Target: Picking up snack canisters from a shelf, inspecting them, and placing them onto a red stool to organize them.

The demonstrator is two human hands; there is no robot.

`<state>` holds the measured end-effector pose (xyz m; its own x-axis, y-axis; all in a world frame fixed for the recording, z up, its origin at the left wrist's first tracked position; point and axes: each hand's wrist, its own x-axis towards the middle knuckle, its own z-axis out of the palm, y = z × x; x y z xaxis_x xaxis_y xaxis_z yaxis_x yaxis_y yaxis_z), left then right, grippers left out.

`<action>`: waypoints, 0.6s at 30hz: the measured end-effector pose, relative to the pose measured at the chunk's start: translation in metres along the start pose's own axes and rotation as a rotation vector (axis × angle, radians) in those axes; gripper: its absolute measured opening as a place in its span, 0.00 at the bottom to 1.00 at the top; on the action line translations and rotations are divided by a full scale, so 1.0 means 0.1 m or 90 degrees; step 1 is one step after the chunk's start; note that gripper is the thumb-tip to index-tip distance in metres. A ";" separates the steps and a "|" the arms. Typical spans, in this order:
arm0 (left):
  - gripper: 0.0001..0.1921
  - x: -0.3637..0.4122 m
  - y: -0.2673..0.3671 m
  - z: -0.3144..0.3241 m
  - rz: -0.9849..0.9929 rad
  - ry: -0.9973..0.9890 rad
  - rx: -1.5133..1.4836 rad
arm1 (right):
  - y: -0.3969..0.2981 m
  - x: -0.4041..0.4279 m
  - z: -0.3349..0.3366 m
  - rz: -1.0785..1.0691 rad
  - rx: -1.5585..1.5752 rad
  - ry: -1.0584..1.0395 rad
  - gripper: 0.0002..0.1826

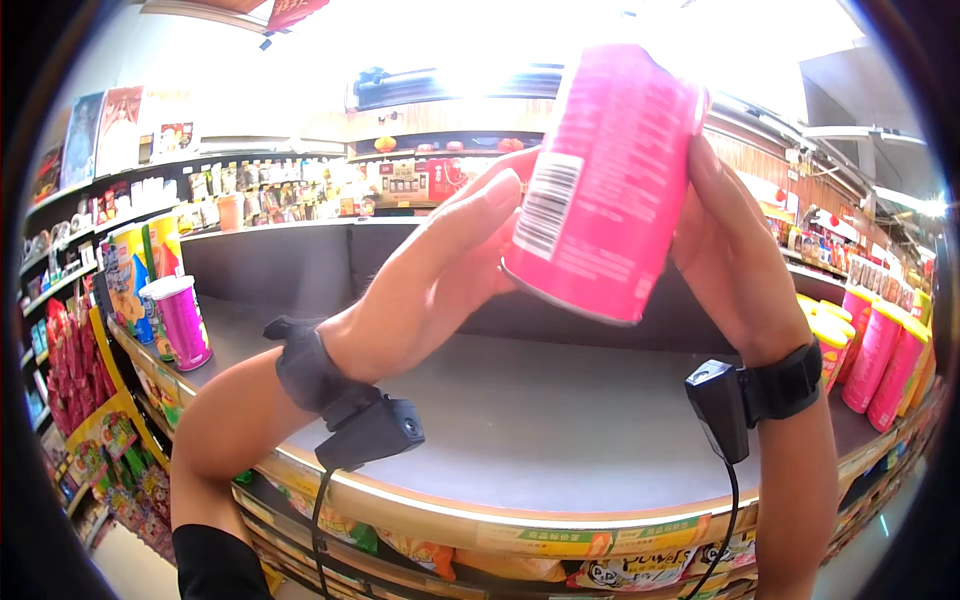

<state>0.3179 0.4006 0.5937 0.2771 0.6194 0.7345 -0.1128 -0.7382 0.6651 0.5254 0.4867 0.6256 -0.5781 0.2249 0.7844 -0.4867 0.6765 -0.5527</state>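
Between my two hands, a pink snack canister (611, 187) is raised at eye level above a grey shelf top (540, 420), tilted, its barcode side facing me. My left hand (457, 232) supports it from the left, thumb raised near the barcode. The fingers of my right hand (727, 225) press along its right side, partly hidden behind it. Each wrist wears a black strap with a small cabled camera.
Tall pink canisters with yellow lids (885, 352) stand at the shelf's right end. A purple canister with a white lid (184, 322) and several colourful ones stand at the left end. Bagged snacks (637, 570) fill the shelf below, and stocked shop shelves (262, 187) line the back.
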 end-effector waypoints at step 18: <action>0.43 -0.01 0.08 0.07 0.018 -0.084 0.043 | 0.12 -0.08 -0.13 -0.037 0.207 -0.100 0.26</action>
<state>0.3235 0.3920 0.5969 0.3975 0.5611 0.7260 -0.0596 -0.7738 0.6306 0.5323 0.5020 0.6163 -0.6249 0.0657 0.7779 -0.6894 0.4211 -0.5894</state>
